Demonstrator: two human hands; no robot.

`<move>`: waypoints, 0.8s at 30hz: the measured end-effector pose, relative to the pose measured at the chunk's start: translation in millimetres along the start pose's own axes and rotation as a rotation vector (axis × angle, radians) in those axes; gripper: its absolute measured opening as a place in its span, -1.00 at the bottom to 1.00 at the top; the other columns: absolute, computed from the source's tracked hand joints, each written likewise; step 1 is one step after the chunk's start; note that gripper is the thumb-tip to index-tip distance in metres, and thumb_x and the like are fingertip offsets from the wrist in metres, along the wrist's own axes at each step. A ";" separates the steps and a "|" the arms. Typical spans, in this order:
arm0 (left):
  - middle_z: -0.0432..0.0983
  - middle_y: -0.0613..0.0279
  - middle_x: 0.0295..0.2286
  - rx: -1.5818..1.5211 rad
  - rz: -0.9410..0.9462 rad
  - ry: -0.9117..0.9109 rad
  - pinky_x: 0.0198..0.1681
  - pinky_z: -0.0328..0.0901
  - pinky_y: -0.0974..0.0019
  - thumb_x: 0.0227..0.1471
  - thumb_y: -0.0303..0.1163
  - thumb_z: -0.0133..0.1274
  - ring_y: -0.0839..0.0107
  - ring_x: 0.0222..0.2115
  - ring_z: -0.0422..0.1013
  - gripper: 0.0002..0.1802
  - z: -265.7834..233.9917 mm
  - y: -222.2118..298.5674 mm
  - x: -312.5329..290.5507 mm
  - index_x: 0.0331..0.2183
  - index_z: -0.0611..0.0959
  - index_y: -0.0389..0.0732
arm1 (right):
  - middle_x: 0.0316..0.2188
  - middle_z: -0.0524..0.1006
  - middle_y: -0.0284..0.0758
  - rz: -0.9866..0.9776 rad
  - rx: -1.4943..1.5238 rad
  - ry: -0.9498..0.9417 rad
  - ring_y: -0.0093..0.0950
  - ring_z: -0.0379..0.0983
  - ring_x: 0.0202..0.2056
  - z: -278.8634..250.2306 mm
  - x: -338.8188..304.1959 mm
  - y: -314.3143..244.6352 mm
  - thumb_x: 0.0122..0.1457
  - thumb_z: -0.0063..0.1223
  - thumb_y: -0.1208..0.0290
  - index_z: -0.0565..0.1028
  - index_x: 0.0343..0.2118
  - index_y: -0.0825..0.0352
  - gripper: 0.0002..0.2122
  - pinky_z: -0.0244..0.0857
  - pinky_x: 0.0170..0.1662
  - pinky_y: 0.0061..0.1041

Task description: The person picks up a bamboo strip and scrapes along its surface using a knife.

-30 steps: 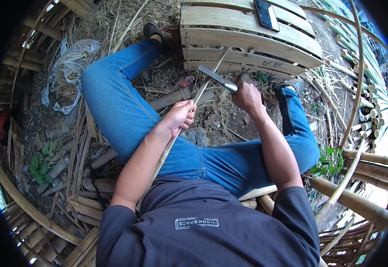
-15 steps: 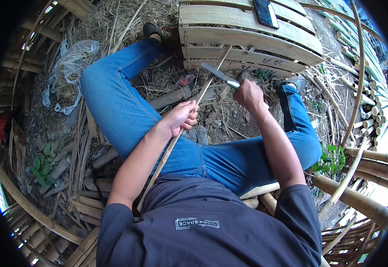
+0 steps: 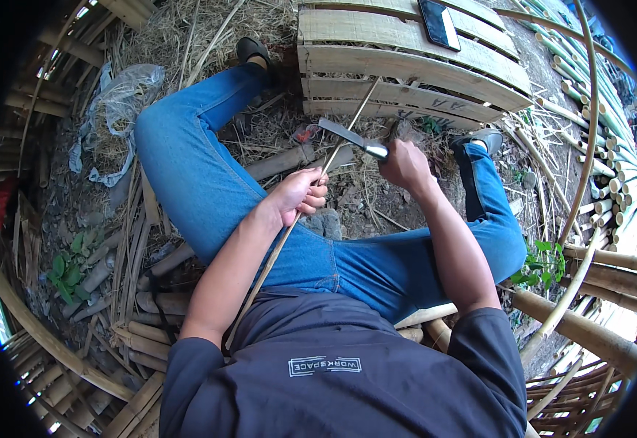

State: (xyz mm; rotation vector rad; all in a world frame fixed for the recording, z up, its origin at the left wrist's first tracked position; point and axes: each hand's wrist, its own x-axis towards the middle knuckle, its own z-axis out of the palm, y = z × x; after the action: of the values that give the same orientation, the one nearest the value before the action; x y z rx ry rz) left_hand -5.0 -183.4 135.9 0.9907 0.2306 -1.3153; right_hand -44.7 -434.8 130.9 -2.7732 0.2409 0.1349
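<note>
My left hand [image 3: 302, 196] is closed around a long, thin bamboo strip [image 3: 267, 267]. The strip slants from beside my waist up past my left thigh, and its far end lies in front of the wooden crate. My right hand [image 3: 406, 165] grips the handle of a knife [image 3: 344, 134] with a straight grey blade. That blade crosses the strip a little beyond my left fist; whether its edge touches the strip I cannot tell. Most of the knife's handle is hidden inside my fist.
Ahead stands a slatted wooden crate [image 3: 406, 66] with a phone [image 3: 439, 25] on top. Bamboo poles [image 3: 614, 157] are stacked at the right. Crumpled clear plastic [image 3: 125, 95] lies on the left among straw and bamboo offcuts. My legs are spread on both sides.
My right hand has shifted slightly, bringing the knife blade nearer to me and a little leftward. The strip looks narrower than before, while my left hand keeps its place.
</note>
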 end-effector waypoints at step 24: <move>0.00 0.59 -0.74 -0.071 -0.084 0.004 -0.83 -0.21 0.63 0.30 -0.23 -0.34 0.76 -0.79 -0.10 -0.71 5.0 3.7 -0.7 -0.47 0.33 -0.04 | -0.57 0.55 -0.04 -0.128 0.046 -0.169 -0.10 0.54 -0.43 -46.8 -38.6 -21.7 -0.01 0.16 0.10 0.57 -0.51 0.39 -0.64 0.42 -0.26 -0.18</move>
State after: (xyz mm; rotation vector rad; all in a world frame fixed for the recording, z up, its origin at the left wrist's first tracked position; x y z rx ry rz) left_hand -3.9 -186.7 141.0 0.9320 0.3230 -1.3725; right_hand -75.6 -425.6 186.7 -2.7028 0.0232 0.3254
